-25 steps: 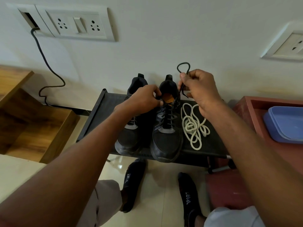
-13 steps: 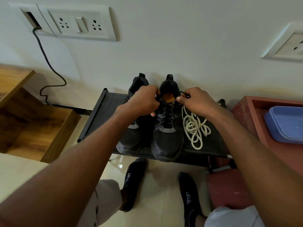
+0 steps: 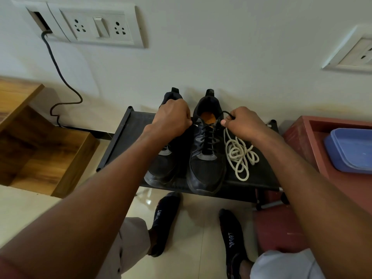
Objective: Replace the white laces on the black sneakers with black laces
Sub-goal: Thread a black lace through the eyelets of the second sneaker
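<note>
A low black shoe rack (image 3: 128, 135) stands against a pale wall (image 3: 221, 57), on a glossy cream tile floor (image 3: 193, 228). All positions below are given relative to this rack.

- On the rack: two black sneakers, toes toward the person. The right sneaker (image 3: 207, 158) carries a black lace (image 3: 208, 135) threaded through its eyelets. The left sneaker (image 3: 163, 168) sits just beside it.
- On the rack, right of the right sneaker: the white laces (image 3: 239, 156), lying in a loose tangled pile.
- Above the rack, upper left: a socket and switch plate (image 3: 96, 27) with a dark cable (image 3: 58, 71) hanging from it. Upper right: a second socket plate (image 3: 354, 55), cut off by the frame edge.
- Left of the rack: a wooden step unit (image 3: 44, 150).
- Right of the rack: a red unit (image 3: 302, 137) holding a blue tub (image 3: 350, 150), partly cut off.

Hands:
- Left hand (image 3: 173, 119): fingers curled at the top left of the right sneaker; the lace end it presumably grips is hidden under the fingers.
- Right hand (image 3: 241, 123): fingers curled, pinching a loop of the black lace at the top right eyelet.

The left hand and forearm cover much of the left sneaker, so its lacing cannot be made out.
</note>
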A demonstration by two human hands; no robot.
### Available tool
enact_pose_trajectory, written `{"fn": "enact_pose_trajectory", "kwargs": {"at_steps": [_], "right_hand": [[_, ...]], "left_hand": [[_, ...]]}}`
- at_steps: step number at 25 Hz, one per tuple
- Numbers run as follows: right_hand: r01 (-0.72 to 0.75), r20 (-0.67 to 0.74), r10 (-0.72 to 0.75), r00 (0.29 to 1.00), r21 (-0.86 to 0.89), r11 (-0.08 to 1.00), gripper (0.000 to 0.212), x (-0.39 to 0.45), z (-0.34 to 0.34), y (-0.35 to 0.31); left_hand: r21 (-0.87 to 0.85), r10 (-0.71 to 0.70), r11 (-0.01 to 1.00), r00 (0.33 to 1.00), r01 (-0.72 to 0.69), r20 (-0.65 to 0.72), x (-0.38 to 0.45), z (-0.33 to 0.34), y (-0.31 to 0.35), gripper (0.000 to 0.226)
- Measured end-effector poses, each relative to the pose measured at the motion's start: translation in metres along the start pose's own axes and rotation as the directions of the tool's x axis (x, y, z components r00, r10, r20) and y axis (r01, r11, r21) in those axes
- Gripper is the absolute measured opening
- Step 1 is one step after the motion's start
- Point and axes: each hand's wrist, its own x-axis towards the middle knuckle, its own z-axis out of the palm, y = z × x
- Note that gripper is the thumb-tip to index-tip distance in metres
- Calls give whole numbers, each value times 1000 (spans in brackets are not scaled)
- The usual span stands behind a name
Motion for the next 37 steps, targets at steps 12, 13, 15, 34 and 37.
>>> {"fn": "enact_pose_trajectory", "kwargs": {"at_steps": [12, 13, 15, 34, 37], "right_hand": [[74, -129, -65, 989, 67, 995, 27, -88, 1, -15], [71, -110, -66, 992, 35, 997, 25, -93, 7, -14], [70, -86, -70, 994, -6, 998, 18, -95, 18, -14], [98, -80, -110, 991, -147, 984, 12, -62, 41, -11], [77, -108, -81, 991, -42, 996, 9, -62, 33, -10]], "left_hand": [[-291, -99, 952, 995, 96, 5, -85, 33, 27, 6], [-339, -132, 934, 991, 115, -27, -89, 40, 27, 7], [-414, -176, 901, 982, 131, -72, -92, 50, 25, 14], [-461, -135, 880, 991, 116, -8, -73, 51, 11, 15], [-495, -171, 858, 985, 139, -21, -70, 51, 8, 19]]}}
